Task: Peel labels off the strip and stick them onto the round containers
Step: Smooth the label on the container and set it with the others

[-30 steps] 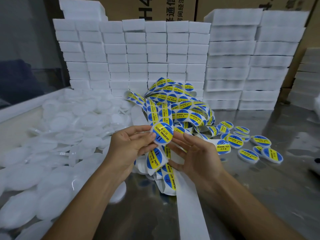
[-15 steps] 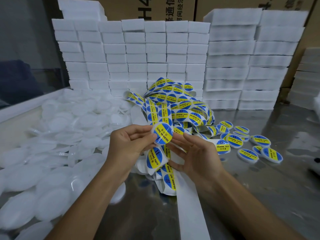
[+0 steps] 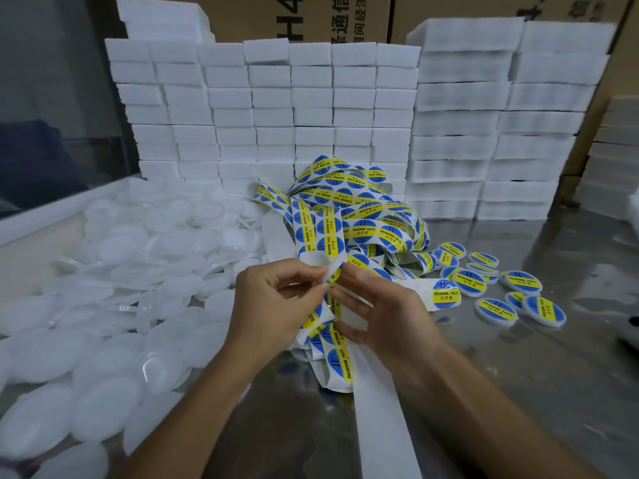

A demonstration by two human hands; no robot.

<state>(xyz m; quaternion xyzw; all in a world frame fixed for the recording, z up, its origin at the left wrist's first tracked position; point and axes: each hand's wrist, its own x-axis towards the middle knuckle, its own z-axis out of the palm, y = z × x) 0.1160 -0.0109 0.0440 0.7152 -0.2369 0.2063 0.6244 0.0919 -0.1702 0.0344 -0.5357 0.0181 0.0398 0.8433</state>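
Gleaming steel table (image 3: 518, 392), foam-block wall (image 3: 276, 108) behind; both hands (image 3: 276, 305) (image 3: 383, 312) pinching label strip (image 3: 333, 274).

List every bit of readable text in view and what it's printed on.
"SOLDERING PASTE": labels on the strip and on the labelled containers.
"II": above the yellow band on those labels.
"助焊膏": small characters under "SOLDERING PASTE" on the nearest label.
"H4" and "通信", "间经济": cardboard boxes, cut off by foam blocks.
Far right box print: too blurred.
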